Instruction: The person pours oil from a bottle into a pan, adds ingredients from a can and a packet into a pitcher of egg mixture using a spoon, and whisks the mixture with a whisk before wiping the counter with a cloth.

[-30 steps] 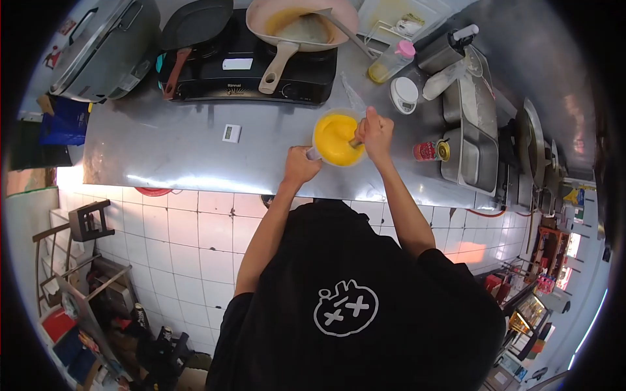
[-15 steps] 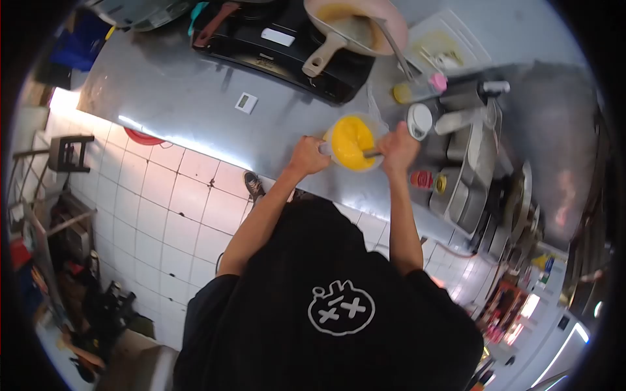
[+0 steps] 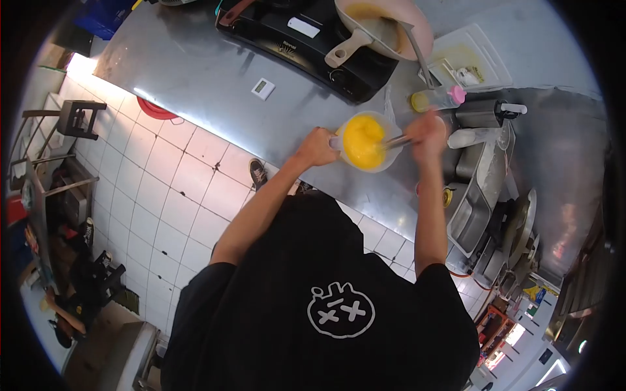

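My left hand (image 3: 319,147) is closed round the handle of a clear plastic jug (image 3: 394,156) at the counter's front edge. Inside it is a bright yellow liquid (image 3: 362,144), like beaten egg, with a swirled surface. My right hand (image 3: 428,138), smeared by motion, grips a whisk-like metal utensil (image 3: 398,141). The utensil slants over the jug's right rim and its working end is hidden in the liquid. Just behind the right hand lies a squeeze bottle (image 3: 435,99) with a pink cap and yellow contents. A small jar (image 3: 447,197) is partly covered by my right forearm.
A black gas stove (image 3: 306,55) carries a pale pan (image 3: 417,39) with a ladle-like handle in it. A white digital timer (image 3: 263,88) lies on the steel counter (image 3: 195,78). To the right are a white tray (image 3: 492,62) and steel containers (image 3: 471,225). A stool (image 3: 81,118) stands on the tiled floor.
The view has shifted, so the counter appears lower and further right. My right hand has moved outward from the jug, showing more of the utensil. My left hand keeps its hold.
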The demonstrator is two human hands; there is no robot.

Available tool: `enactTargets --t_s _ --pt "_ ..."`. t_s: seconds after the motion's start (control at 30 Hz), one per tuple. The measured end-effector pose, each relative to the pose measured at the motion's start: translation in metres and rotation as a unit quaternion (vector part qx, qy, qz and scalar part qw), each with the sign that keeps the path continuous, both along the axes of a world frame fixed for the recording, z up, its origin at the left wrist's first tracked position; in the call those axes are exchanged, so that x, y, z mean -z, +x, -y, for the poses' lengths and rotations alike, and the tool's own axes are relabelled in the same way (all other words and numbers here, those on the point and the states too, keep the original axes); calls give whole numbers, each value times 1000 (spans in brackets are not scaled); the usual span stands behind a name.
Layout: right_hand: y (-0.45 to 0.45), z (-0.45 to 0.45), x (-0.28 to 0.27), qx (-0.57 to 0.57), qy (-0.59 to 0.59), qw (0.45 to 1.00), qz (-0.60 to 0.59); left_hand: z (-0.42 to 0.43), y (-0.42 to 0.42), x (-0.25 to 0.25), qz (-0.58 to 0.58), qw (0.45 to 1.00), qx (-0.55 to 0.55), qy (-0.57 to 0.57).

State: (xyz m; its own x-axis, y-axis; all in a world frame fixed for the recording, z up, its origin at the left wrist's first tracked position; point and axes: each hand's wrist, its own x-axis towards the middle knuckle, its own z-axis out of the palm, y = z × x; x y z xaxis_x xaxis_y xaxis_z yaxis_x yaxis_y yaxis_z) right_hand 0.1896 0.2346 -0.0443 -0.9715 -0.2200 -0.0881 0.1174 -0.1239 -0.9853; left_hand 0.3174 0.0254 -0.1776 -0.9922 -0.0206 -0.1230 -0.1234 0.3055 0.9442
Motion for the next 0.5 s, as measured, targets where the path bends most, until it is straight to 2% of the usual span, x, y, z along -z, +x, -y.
enactTargets --t_s 0.1,0.2,0.23,0.3,0.33,0.37,0.4,0.43,0.5 --pt "-21 -10 10 101 -23 992 -76 -1 -3 7 -1 1000 13 -14" --pt "-4 -11 -7 15 -64 998 12 -4 -4 27 -92 994 -7 -63" --pt "-15 -4 -13 -29 -73 996 34 5 -16 19 -78 996 -11 -33" --pt "-10 -23 33 -11 37 999 -9 -4 2 1 -21 998 -1 57" --pt "-18 -18 68 0 72 996 -44 -4 0 6 -10 1000 -8 7" --pt "-12 7 66 13 104 992 -75 -3 1 8 -30 1000 -2 -10" --pt "-1 4 50 -79 94 992 -19 -3 1 12 -46 999 -4 -24" --pt "-16 9 38 -59 22 998 -31 -2 -1 14 -62 997 -10 -38" --pt "-27 -41 19 10 -93 995 -17 -10 10 6 -3 1000 -6 2"
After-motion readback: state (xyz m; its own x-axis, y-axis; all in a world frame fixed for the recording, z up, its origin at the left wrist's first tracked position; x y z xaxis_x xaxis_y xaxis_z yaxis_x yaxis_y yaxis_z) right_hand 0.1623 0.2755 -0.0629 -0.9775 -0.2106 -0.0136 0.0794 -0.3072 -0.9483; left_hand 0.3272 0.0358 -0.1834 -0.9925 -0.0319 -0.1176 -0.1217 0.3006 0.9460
